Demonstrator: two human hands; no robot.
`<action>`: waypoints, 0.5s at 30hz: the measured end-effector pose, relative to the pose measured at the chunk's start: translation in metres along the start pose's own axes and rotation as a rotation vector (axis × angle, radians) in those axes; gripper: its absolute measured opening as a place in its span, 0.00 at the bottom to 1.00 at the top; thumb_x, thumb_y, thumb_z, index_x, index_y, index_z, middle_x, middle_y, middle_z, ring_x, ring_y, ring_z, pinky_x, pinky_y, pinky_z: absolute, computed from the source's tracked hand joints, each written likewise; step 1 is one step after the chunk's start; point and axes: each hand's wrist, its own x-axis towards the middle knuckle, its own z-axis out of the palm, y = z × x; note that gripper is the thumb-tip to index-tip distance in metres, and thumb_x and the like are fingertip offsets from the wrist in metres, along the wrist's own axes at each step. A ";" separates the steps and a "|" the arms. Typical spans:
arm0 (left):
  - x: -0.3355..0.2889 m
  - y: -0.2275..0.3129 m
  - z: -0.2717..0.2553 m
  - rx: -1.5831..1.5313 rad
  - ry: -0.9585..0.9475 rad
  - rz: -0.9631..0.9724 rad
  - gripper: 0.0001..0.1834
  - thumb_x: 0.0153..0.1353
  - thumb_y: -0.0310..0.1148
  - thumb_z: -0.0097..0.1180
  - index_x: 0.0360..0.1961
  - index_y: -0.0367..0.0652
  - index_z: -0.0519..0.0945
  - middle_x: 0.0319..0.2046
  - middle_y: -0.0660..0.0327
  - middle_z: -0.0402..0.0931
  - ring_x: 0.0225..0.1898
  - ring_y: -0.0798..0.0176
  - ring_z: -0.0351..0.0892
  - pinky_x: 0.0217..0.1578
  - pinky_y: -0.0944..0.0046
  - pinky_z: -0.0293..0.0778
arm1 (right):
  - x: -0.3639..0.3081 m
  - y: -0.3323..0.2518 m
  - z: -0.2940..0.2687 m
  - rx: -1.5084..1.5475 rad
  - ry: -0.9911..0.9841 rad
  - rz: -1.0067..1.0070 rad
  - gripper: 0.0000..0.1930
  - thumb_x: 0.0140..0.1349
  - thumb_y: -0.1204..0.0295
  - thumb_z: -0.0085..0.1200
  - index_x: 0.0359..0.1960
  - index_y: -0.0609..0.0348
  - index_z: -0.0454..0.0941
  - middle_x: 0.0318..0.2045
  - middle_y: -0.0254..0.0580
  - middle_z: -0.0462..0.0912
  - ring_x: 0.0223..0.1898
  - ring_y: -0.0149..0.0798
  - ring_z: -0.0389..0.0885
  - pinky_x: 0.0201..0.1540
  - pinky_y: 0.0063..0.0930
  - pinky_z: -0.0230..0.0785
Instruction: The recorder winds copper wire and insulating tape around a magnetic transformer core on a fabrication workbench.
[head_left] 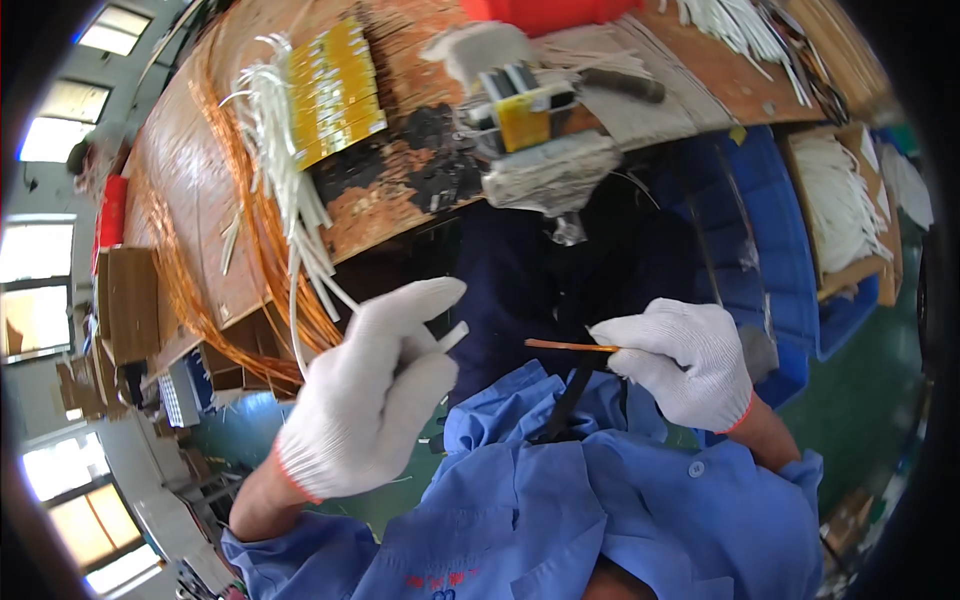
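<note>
My left hand (365,390), in a white knitted glove, is closed around a thin white sleeve (455,337). A short end of the sleeve sticks out past the thumb, toward my right hand. Opposite it, my right hand (685,360), gloved the same way, pinches a copper wire (568,346) between thumb and fingers. The wire's free end points left at the sleeve, with a gap between them. Behind my left hand, a bundle of white sleeves (270,130) hangs over the table edge beside long copper wires (255,215).
On the worn wooden table (190,150) lie a yellow sheet (338,90) and a small fixture with a yellow block (525,118). A red container (550,12) stands at the back. To the right are a blue crate (775,240) and a cardboard box of white sleeves (840,205).
</note>
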 end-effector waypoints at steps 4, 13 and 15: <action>0.020 -0.018 0.026 0.084 -0.205 0.076 0.21 0.67 0.23 0.67 0.61 0.38 0.87 0.33 0.56 0.82 0.33 0.56 0.86 0.37 0.60 0.82 | -0.006 0.006 -0.004 -0.017 0.029 -0.061 0.16 0.63 0.74 0.76 0.52 0.53 0.92 0.27 0.42 0.86 0.24 0.43 0.84 0.28 0.35 0.75; 0.034 -0.026 0.053 -0.017 -0.235 0.150 0.20 0.61 0.26 0.71 0.56 0.38 0.91 0.29 0.58 0.82 0.28 0.60 0.84 0.32 0.61 0.80 | -0.015 0.015 -0.010 -0.035 0.030 -0.093 0.16 0.64 0.72 0.77 0.53 0.51 0.92 0.24 0.38 0.84 0.22 0.41 0.83 0.26 0.36 0.74; 0.036 -0.028 0.053 -0.019 -0.243 0.158 0.20 0.61 0.25 0.72 0.55 0.38 0.91 0.29 0.58 0.83 0.28 0.60 0.84 0.32 0.61 0.80 | -0.015 0.017 -0.010 -0.043 0.031 -0.098 0.16 0.64 0.71 0.77 0.53 0.51 0.92 0.24 0.38 0.84 0.22 0.41 0.83 0.26 0.36 0.74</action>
